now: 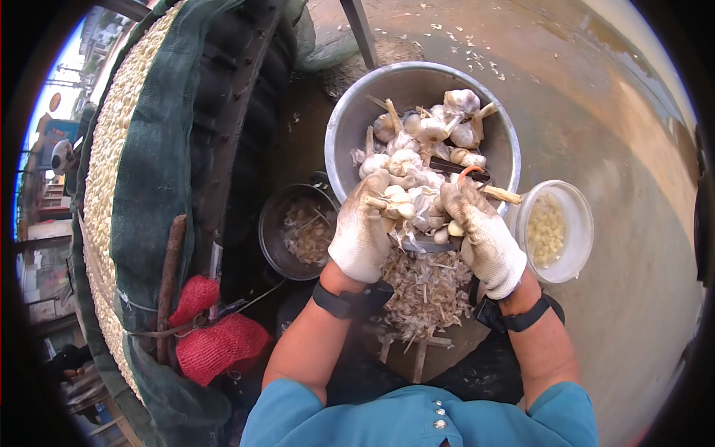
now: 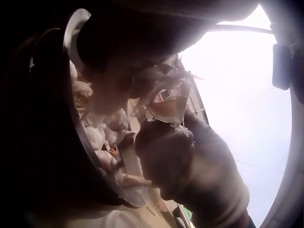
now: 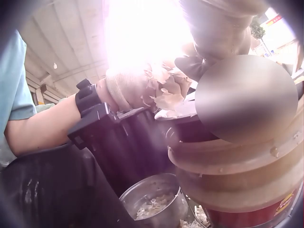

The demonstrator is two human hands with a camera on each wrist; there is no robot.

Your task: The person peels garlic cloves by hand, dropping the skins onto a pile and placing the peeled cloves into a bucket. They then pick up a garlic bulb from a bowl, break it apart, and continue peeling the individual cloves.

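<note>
Both hands wear whitish work gloves over the near rim of a metal basin [image 1: 334, 149] holding garlic bulbs [image 1: 406, 162]. The left hand [image 1: 360, 232] grips a partly opened garlic bulb [image 1: 400, 203] by its cloves in the head view. Opposite it, the right hand [image 1: 485, 242] has its fingers curled at loose cloves and papery skin [image 1: 423, 208]; a dark-handled tool with a curved orange end [image 1: 469, 172] shows by its fingertips. In the right wrist view, torn skin [image 3: 168, 90] hangs at the left hand [image 3: 124, 89]. The left wrist view is dark around the fingers.
A white tub [image 1: 586, 231] of peeled cloves stands right of the basin, a metal pot [image 1: 269, 249] with scraps left. Peelings [image 1: 428, 294] pile below the basin. Red mesh bags [image 1: 222, 346] and a green-netted heap [image 1: 153, 171] are at the left.
</note>
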